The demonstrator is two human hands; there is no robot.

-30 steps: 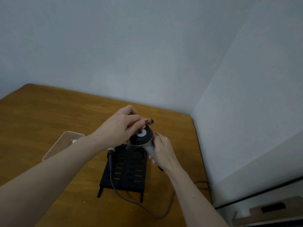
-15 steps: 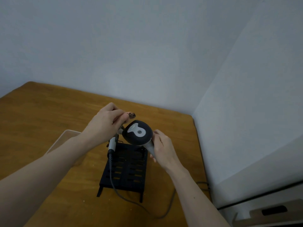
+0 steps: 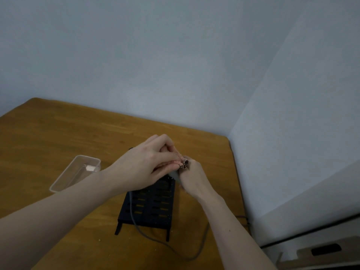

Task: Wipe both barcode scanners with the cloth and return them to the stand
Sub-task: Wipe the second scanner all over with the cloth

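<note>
Up close, my left hand (image 3: 148, 168) lay curled over the scanner (image 3: 174, 174), hiding all but a grey sliver of handle, its fingertips pinching the speckled cloth (image 3: 183, 163) against it. My right hand (image 3: 192, 178) gripped the handle from below, just above the black stand (image 3: 150, 207) on the table (image 3: 58, 137).

Warm matt wood-plank worktop (image 3: 58, 137), matt black slotted stand (image 3: 153, 207), clear glossy plastic tub (image 3: 64, 180), speckled cloth (image 3: 184, 163), smooth grey rubbery cable (image 3: 148, 236)
</note>
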